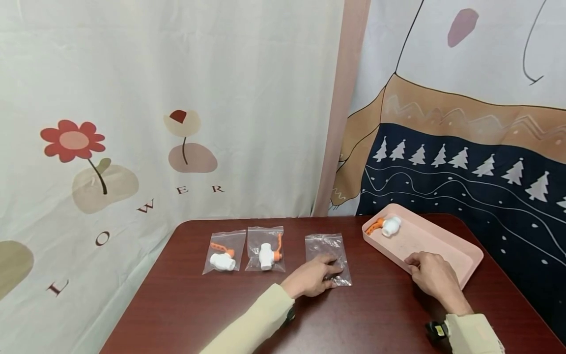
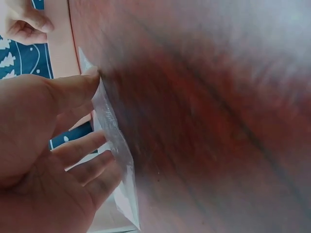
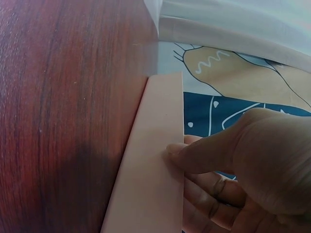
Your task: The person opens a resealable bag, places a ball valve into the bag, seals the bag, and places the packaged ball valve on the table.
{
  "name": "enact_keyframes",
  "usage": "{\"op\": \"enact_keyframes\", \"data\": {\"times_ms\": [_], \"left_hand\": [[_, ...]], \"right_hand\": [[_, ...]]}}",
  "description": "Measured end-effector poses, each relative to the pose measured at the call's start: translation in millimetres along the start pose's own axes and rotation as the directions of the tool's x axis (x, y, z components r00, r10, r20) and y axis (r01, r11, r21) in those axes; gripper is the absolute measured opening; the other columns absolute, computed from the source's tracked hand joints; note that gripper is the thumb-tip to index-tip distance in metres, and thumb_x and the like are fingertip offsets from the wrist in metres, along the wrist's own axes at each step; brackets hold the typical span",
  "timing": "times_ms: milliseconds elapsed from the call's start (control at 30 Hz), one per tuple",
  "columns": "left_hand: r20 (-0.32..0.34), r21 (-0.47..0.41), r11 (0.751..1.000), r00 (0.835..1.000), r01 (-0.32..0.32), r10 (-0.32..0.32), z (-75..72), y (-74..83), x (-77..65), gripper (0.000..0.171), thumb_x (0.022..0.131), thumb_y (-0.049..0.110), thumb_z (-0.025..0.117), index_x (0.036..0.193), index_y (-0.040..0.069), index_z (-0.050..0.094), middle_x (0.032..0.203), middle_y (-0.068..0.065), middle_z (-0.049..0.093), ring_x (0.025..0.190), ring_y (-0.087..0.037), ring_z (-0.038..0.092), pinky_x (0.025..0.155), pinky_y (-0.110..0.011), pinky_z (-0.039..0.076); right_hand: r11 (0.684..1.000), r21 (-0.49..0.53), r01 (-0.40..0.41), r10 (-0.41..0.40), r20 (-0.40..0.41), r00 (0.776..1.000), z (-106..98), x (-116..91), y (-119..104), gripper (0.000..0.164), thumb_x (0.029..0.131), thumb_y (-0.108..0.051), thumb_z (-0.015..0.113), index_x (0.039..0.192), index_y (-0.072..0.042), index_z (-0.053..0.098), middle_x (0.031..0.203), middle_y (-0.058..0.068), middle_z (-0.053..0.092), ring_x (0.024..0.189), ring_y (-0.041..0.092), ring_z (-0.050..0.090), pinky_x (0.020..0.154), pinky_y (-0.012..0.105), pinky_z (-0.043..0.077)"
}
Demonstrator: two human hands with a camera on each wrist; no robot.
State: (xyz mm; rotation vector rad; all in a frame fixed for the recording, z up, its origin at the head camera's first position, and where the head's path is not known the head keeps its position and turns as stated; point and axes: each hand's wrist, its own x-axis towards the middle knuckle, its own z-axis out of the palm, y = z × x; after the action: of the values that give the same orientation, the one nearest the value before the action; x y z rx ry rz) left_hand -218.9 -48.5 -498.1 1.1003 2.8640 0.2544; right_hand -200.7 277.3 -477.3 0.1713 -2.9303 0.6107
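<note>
My left hand (image 1: 311, 276) rests on a flat clear zip bag (image 1: 325, 242), its thumb and spread fingers touching the plastic. In the left wrist view, the thumb meets one part of the bag (image 2: 127, 170) while the other fingers lie against it further along. My right hand (image 1: 435, 276) grips the near wall of a pink tray (image 1: 469, 250). The right wrist view has the thumb on the outer face of the tray wall (image 3: 146, 160) and the fingers behind it. A white ball valve (image 1: 391, 226) with an orange handle lies at the tray's far left end.
Two more zip bags stand left of my left hand, each holding a white valve with an orange handle: one valve (image 1: 222, 261) at far left, another valve (image 1: 266, 256) beside it. The brown table (image 1: 185, 305) ends at printed curtains (image 1: 265, 98) behind.
</note>
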Motion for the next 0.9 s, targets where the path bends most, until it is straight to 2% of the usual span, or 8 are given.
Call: {"op": "enact_keyframes", "data": {"times_ms": [167, 333, 467, 567, 633, 733, 800, 900], "left_hand": [[0.013, -0.005, 1.0, 1.0, -0.001, 0.001, -1.8, 4.0, -6.5, 0.045, 0.096, 0.032, 0.073, 0.14, 0.028, 0.065, 0.157, -0.003, 0.05, 0.144, -0.017, 0.048, 0.117, -0.025, 0.042], [0.008, -0.06, 0.998, 1.0, 0.016, -0.015, -2.4, 4.4, -7.9, 0.042, 0.094, 0.029, 0.075, 0.136, 0.027, 0.068, 0.155, -0.002, 0.052, 0.144, -0.019, 0.048, 0.118, -0.027, 0.041], [-0.045, -0.119, 0.992, 0.998, 0.026, -0.032, -3.1, 1.1, -3.8, 0.032, 0.093, 0.026, 0.075, 0.125, 0.02, 0.075, 0.142, -0.001, 0.063, 0.137, -0.021, 0.052, 0.116, -0.028, 0.043], [-0.117, -0.183, 0.98, 0.989, 0.072, -0.094, -5.2, -4.1, 0.9, 0.024, 0.092, 0.024, 0.075, 0.116, 0.017, 0.078, 0.126, 0.0, 0.071, 0.13, -0.022, 0.056, 0.111, -0.029, 0.047], [-0.176, -0.23, 0.967, 0.973, 0.107, -0.15, -6.8, -9.2, 4.4, 0.021, 0.092, 0.022, 0.074, 0.111, 0.014, 0.078, 0.115, -0.001, 0.074, 0.123, -0.024, 0.059, 0.107, -0.031, 0.05], [-0.251, -0.296, 0.939, 0.934, 0.177, -0.255, -9.2, -17.4, 9.2, 0.02, 0.09, 0.022, 0.076, 0.106, 0.01, 0.078, 0.106, -0.007, 0.074, 0.108, -0.027, 0.063, 0.094, -0.033, 0.054], [-0.271, -0.343, 0.909, 0.902, 0.236, -0.336, -10.4, -22.2, 12.6, 0.021, 0.089, 0.022, 0.076, 0.105, 0.007, 0.077, 0.103, -0.01, 0.072, 0.104, -0.03, 0.063, 0.087, -0.035, 0.054], [-0.276, -0.409, 0.85, 0.844, 0.331, -0.461, -11.8, -28.1, 17.8, 0.026, 0.09, 0.022, 0.074, 0.108, 0.003, 0.076, 0.103, -0.013, 0.069, 0.103, -0.034, 0.063, 0.085, -0.04, 0.055]], "right_hand": [[1.0, 0.002, -0.003, 0.003, -0.001, 1.0, 0, -1, 0, 0.015, 0.088, -0.003, 0.065, 0.094, -0.006, 0.078, 0.095, 0.016, 0.076, 0.077, 0.025, 0.066, 0.062, 0.044, 0.052], [1.0, 0.005, -0.005, 0.005, -0.001, 1.0, 0, -1, -1, 0.014, 0.088, -0.004, 0.066, 0.095, -0.006, 0.079, 0.095, 0.016, 0.077, 0.077, 0.024, 0.066, 0.061, 0.043, 0.052], [1.0, 0.005, -0.005, 0.005, -0.005, 1.0, 1, -1, -1, 0.015, 0.088, -0.004, 0.066, 0.095, -0.006, 0.079, 0.095, 0.016, 0.077, 0.077, 0.024, 0.066, 0.061, 0.042, 0.052], [1.0, 0.005, -0.003, 0.004, -0.012, 1.0, 1, -1, -1, 0.015, 0.087, -0.004, 0.066, 0.094, -0.006, 0.079, 0.095, 0.016, 0.077, 0.077, 0.024, 0.067, 0.061, 0.042, 0.051], [1.0, 0.005, -0.003, 0.003, -0.012, 1.0, 1, -1, -1, 0.015, 0.087, -0.004, 0.065, 0.094, -0.006, 0.079, 0.095, 0.015, 0.077, 0.077, 0.024, 0.067, 0.061, 0.042, 0.052], [1.0, 0.007, -0.004, 0.004, -0.009, 1.0, 1, 0, -1, 0.015, 0.087, -0.004, 0.065, 0.094, -0.006, 0.078, 0.094, 0.016, 0.077, 0.076, 0.024, 0.066, 0.061, 0.042, 0.051], [1.0, 0.005, -0.006, 0.006, -0.007, 1.0, 1, 0, -1, 0.015, 0.087, -0.004, 0.064, 0.094, -0.006, 0.078, 0.094, 0.015, 0.077, 0.075, 0.023, 0.066, 0.06, 0.04, 0.051], [1.0, 0.001, -0.011, 0.011, -0.002, 1.0, 1, 0, -2, 0.016, 0.088, -0.004, 0.064, 0.094, -0.006, 0.078, 0.093, 0.015, 0.076, 0.074, 0.022, 0.065, 0.059, 0.038, 0.049]]}}
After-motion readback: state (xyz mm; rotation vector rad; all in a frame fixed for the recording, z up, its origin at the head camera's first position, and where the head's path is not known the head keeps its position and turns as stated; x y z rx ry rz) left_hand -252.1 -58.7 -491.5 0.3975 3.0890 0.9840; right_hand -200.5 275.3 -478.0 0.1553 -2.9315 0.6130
